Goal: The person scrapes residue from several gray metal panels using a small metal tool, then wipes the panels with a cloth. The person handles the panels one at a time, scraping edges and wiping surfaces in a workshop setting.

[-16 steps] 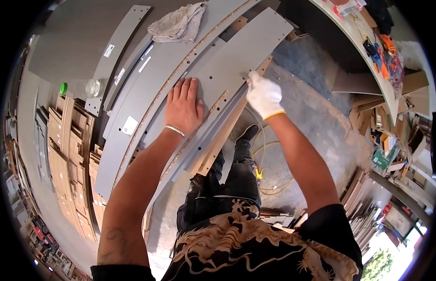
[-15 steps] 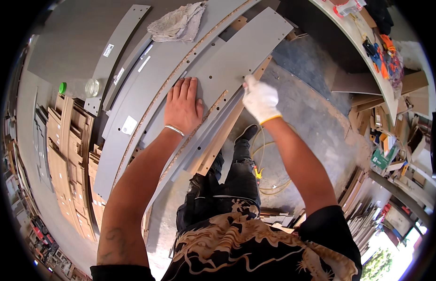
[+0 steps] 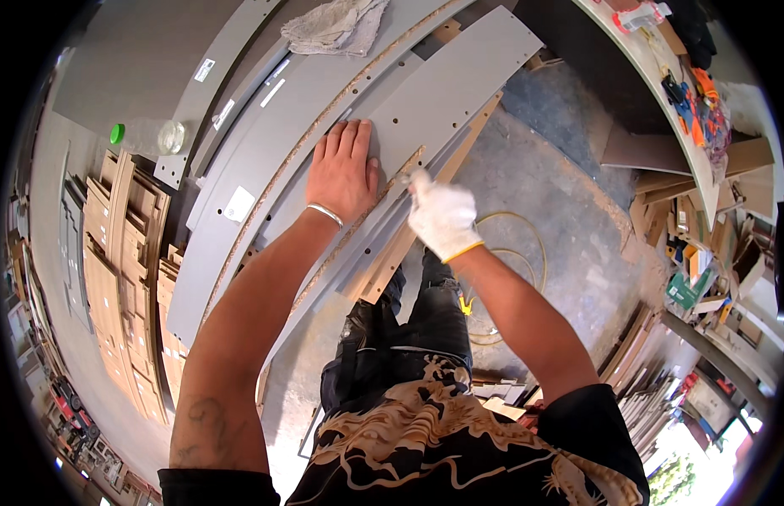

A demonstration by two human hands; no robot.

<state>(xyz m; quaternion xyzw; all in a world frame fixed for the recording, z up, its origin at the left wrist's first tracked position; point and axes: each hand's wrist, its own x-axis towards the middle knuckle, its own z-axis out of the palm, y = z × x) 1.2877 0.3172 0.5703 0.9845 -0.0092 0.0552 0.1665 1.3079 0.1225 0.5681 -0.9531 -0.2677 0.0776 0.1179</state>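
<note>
Head view: stacked brown boards (image 3: 114, 287) at left; centre, the bare left hand (image 3: 346, 173) lies flat, gripping nothing, on a long grey drilled panel (image 3: 447, 84) angling to upper centre. White-gloved right hand (image 3: 443, 215) at its lower-right edge, blurred, fingers curled, grip unreadable! Grey concrete floor (image 3: 569, 228) gives elbow room rightward, toward a pale curved tabletop (image 3: 700, 175) at right.

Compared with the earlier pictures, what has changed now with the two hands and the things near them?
The right hand in a white glove moved down and left, along the near edge of the long grey panel with small dark holes; whether it holds something is unclear. The bare left hand stayed flat on that panel, and the crumpled pale cloth stayed in place.
</note>
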